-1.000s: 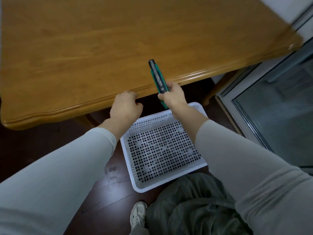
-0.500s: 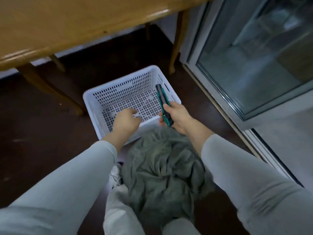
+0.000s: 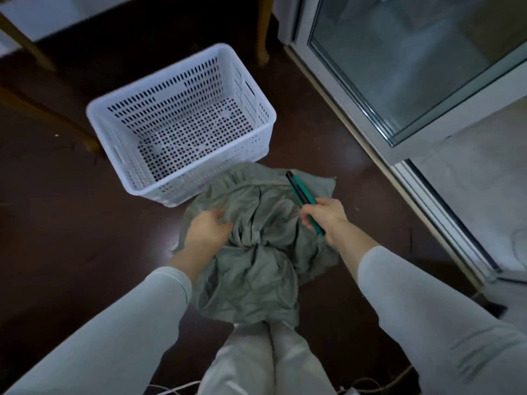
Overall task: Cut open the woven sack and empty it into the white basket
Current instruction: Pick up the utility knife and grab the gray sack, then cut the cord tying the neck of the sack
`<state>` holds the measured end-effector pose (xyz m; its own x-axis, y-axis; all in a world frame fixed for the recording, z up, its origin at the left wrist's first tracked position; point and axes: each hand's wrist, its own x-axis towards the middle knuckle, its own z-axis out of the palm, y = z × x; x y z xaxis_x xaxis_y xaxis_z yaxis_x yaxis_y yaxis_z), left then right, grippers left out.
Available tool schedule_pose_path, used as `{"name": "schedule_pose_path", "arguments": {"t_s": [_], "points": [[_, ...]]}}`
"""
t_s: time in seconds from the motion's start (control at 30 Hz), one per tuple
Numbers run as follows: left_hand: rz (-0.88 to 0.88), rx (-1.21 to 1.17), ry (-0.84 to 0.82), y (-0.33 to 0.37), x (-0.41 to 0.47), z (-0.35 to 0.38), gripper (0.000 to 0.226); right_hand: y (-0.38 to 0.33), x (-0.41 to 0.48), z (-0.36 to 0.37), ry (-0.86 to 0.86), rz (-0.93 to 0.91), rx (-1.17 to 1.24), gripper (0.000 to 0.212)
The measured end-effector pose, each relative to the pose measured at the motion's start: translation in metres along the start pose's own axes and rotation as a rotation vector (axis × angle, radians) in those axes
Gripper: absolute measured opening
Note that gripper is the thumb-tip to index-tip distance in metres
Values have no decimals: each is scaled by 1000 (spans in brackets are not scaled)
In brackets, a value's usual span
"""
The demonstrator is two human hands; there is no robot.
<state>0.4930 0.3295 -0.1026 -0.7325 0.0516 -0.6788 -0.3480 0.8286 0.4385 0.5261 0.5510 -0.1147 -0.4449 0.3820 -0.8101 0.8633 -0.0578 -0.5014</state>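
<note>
A grey-green sack [image 3: 256,269] lies crumpled on the dark floor in front of my knees, its neck bunched and tied near the middle. My left hand [image 3: 206,230] rests on the sack's left side, fingers curled into the fabric. My right hand [image 3: 325,216] is closed around a green utility knife [image 3: 301,193] whose dark tip points up and away over the sack's right part. The white basket [image 3: 119,109], perforated and with nothing in it, stands on the floor just beyond the sack and touches its far edge.
Wooden table legs [image 3: 40,109] rise at the left behind the basket, another leg [image 3: 262,29] behind it at the right. A glass sliding door [image 3: 413,67] with its metal track [image 3: 445,220] runs along the right. Cords lie on the floor near my legs.
My view has dropped from the tabletop to the floor. Both hands came down from the table edge, past the basket, onto the sack; the knife stayed in my right hand.
</note>
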Motion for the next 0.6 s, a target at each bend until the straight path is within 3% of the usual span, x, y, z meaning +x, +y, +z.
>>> {"name": "schedule_pose_path", "arguments": {"t_s": [0.17, 0.33, 0.6], "points": [[-25, 37, -53, -25, 43, 28, 48, 43, 50, 4, 150, -21, -205, 38], [-51, 80, -63, -51, 82, 55, 49, 62, 96, 7, 183, -78, -452, 29], [-118, 57, -39, -107, 149, 108, 67, 69, 187, 33, 263, -269, -590, 31]]}}
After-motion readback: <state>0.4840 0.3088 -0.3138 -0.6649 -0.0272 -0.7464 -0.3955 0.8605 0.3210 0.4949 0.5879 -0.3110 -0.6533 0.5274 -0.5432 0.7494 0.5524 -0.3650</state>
